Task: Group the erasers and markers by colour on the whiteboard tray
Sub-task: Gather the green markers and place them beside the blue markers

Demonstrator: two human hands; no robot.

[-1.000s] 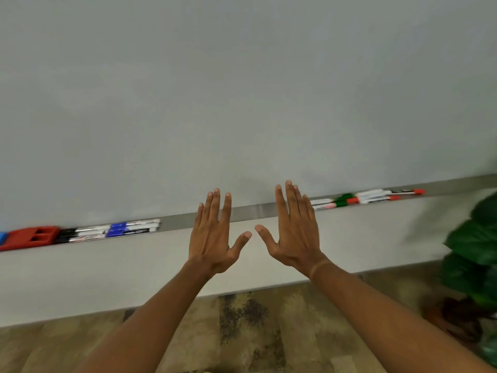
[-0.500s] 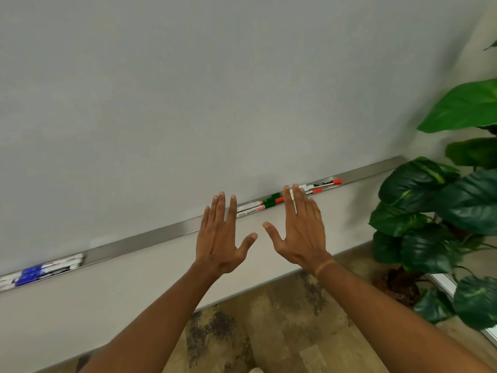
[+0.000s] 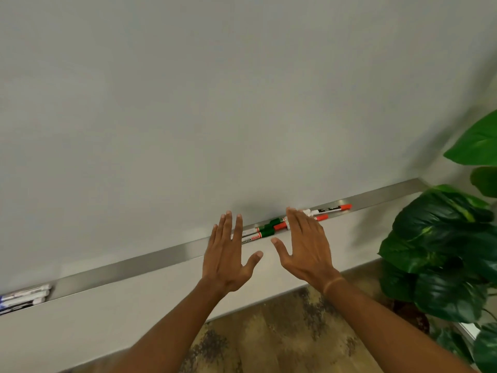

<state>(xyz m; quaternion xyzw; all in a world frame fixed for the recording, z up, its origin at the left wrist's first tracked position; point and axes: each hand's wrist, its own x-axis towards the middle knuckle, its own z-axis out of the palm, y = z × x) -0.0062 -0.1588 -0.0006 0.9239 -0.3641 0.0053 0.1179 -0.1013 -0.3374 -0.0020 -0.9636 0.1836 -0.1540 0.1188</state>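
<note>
Several blue-marked markers (image 3: 22, 298) lie at the tray's (image 3: 129, 267) far left. Both hands hover flat and empty: the left hand (image 3: 228, 254) with fingers (image 3: 228, 224) straight, the right hand (image 3: 306, 243) likewise, over the mixed green and red markers (image 3: 266, 230). A sound start would be pinching one green marker by its barrel, leaving the red marker (image 3: 333, 209) undisturbed.
</note>
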